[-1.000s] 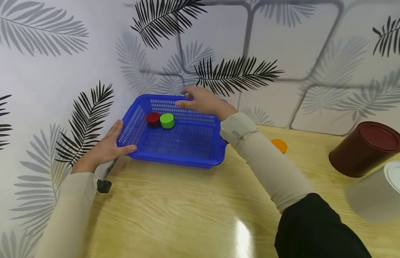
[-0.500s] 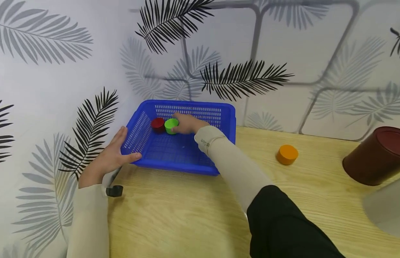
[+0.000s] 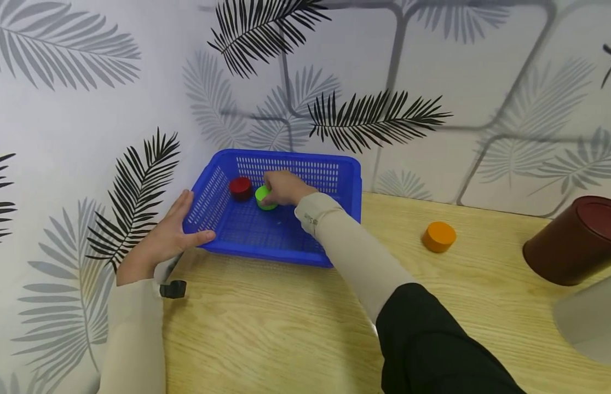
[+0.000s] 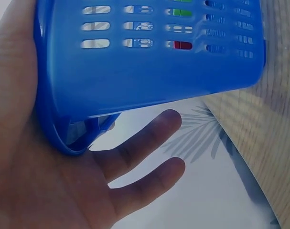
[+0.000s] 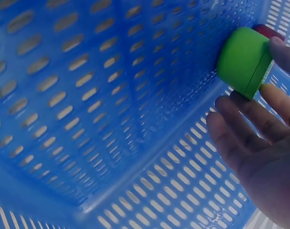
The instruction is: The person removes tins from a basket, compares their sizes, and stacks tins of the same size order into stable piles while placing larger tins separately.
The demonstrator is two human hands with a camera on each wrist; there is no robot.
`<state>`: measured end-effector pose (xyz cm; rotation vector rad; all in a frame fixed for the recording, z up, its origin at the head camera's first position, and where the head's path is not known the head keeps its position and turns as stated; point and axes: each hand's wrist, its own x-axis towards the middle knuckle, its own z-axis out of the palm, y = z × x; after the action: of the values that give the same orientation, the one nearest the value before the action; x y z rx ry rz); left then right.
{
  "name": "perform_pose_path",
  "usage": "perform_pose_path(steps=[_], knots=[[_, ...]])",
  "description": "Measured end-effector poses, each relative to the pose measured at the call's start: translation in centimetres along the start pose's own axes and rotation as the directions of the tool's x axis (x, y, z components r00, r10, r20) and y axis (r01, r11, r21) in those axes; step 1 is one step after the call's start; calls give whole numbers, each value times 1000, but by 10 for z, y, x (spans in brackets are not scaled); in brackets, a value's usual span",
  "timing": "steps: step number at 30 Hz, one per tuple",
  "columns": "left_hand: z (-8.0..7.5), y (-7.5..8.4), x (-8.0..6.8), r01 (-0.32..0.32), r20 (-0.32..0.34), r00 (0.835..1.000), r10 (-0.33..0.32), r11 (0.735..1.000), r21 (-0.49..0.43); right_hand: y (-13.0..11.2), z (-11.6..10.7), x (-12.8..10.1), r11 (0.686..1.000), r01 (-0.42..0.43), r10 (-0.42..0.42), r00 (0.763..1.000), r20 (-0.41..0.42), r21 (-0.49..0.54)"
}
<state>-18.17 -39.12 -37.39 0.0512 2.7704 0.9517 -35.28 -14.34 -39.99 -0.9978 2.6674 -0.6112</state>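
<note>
In the head view a blue slotted basket (image 3: 286, 257) stands on the table against the wall. My left hand (image 3: 160, 238) rests on its left front corner, thumb at the front rim; in the left wrist view two fingers (image 4: 149, 179) reach out fairly straight beside the basket wall (image 4: 135, 76). Inside the basket, my right hand (image 3: 286, 187) pinches a small green round container (image 3: 263, 198) between thumb and fingers. The right wrist view shows this green container (image 5: 242, 59) tilted, with a seam round it. A dark red round container (image 3: 241, 189) sits just left of it.
An orange round container (image 3: 439, 237) stands on the wooden table (image 3: 266, 328), right of the basket. Farther right are a large brown canister (image 3: 574, 243) and a whitish one (image 3: 591, 317), cut off by the frame edge. A leaf-patterned wall (image 3: 335, 65) rises behind.
My right hand has come down from above the basket's back rim and taken hold of the green container, which has shifted slightly away from the red one. My left hand has stayed at the corner.
</note>
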Motion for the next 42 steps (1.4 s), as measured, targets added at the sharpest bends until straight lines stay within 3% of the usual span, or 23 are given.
perform_pose_path(steps=[5, 11, 19, 25, 31, 42], knots=[[2, 1, 0, 0, -4, 1000, 0, 1000, 1, 0, -6, -1, 997, 12, -9, 999, -47, 81], [2, 2, -2, -9, 3, 1000, 9, 1000, 9, -6, -31, -15, 975, 61, -37, 993, -116, 216], [2, 0, -2, -19, 3, 1000, 19, 1000, 9, -4, -75, -62, 910, 97, -24, 983, -183, 402], [1, 3, -3, -16, 8, 1000, 16, 1000, 3, 11, -91, -101, 906, 63, 40, 972, -232, 419], [3, 2, -1, -8, 11, 1000, 8, 1000, 4, 32, -89, -138, 924, 33, 73, 963, -260, 381], [3, 3, -3, -23, 19, 1000, 22, 1000, 11, 64, -57, -211, 931, -51, 171, 936, -308, 363]])
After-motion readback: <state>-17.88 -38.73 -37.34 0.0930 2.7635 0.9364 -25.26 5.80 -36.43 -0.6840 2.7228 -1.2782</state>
